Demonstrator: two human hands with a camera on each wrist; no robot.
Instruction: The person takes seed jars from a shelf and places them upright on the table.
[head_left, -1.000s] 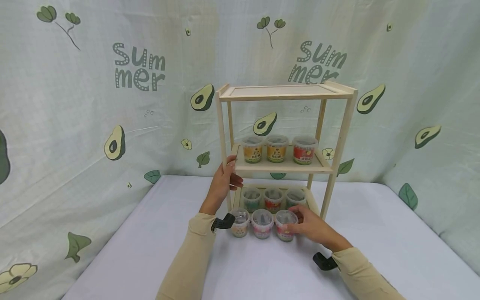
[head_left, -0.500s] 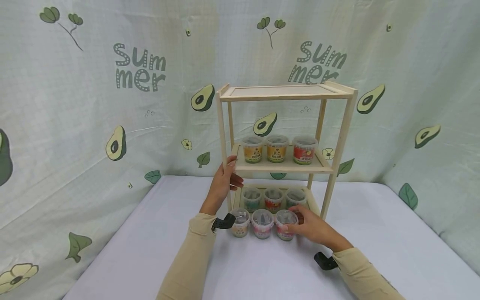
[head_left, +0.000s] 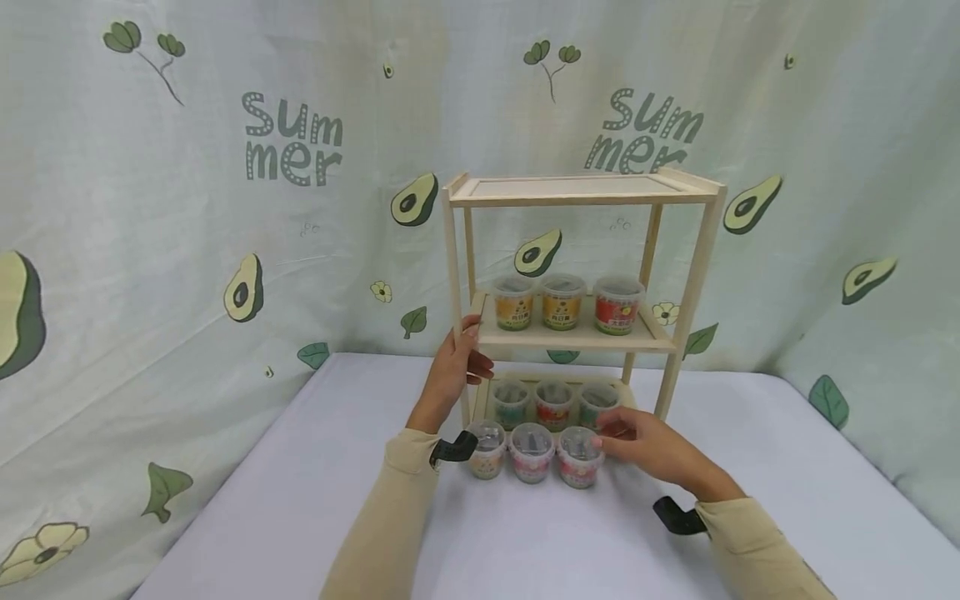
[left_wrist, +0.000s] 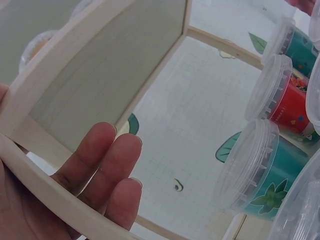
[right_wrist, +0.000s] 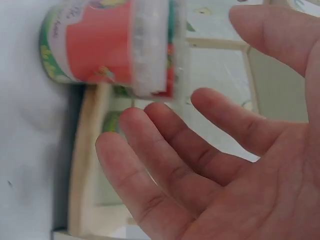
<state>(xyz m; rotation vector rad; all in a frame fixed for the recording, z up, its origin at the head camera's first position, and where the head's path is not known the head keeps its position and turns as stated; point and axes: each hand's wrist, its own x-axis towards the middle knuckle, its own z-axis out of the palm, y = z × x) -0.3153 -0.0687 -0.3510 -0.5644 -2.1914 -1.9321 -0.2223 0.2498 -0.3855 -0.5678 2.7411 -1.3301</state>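
My left hand [head_left: 450, 367] grips the left front post of a pale wooden rack [head_left: 581, 201], with its fingers [left_wrist: 122, 155] curled past the wood in the left wrist view. Three lidded plastic cups stand on the table in front of the rack: a peach-labelled cup [head_left: 487, 463], a pink cup [head_left: 531, 468] and a pinkish-red cup [head_left: 578, 473]. Just right of the last one is my right hand [head_left: 656, 446], its fingers spread and holding nothing. The right wrist view shows that cup [right_wrist: 100, 42] apart from the fingertips.
On the rack's middle board stand two yellow-labelled cups [head_left: 513, 313] and a red one [head_left: 617, 315]. Its bottom board bears a red cup [head_left: 553, 414] between two teal cups [head_left: 512, 411]. A printed cloth [head_left: 337, 242] hangs behind the white table [head_left: 300, 500].
My right hand has let go of the pinkish-red cup and moved slightly right, away from it. The left hand stays on the post. The head view has shifted slightly.
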